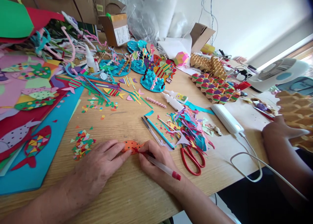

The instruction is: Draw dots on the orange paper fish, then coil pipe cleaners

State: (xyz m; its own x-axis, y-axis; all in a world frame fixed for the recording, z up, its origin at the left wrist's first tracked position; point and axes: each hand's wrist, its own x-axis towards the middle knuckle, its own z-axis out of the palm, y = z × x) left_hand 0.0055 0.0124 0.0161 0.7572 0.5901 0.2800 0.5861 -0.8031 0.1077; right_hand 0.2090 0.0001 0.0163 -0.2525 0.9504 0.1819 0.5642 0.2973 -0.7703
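A small orange paper fish (130,146) with dark dots lies on the table between my hands, some red marks on it near its right end. My left hand (104,157) holds its left side with thumb and fingertips. Gripped in my right hand (156,157) is a pen (162,167) with a clear barrel and a red end, its tip at the fish and partly hidden by my fingers. Red-handled scissors (192,158) lie right of that hand, under paper scraps (189,124). Two more pens (158,132) rest just beyond it.
Small paper cuttings (83,144) lie left of my left hand. Coloured sheets with paper fish (39,142) cover the table's left. Glue bottles (173,100) and a white device (227,119) with a cable lie beyond. At right, another person's hand (278,129) touches an egg carton (297,116).
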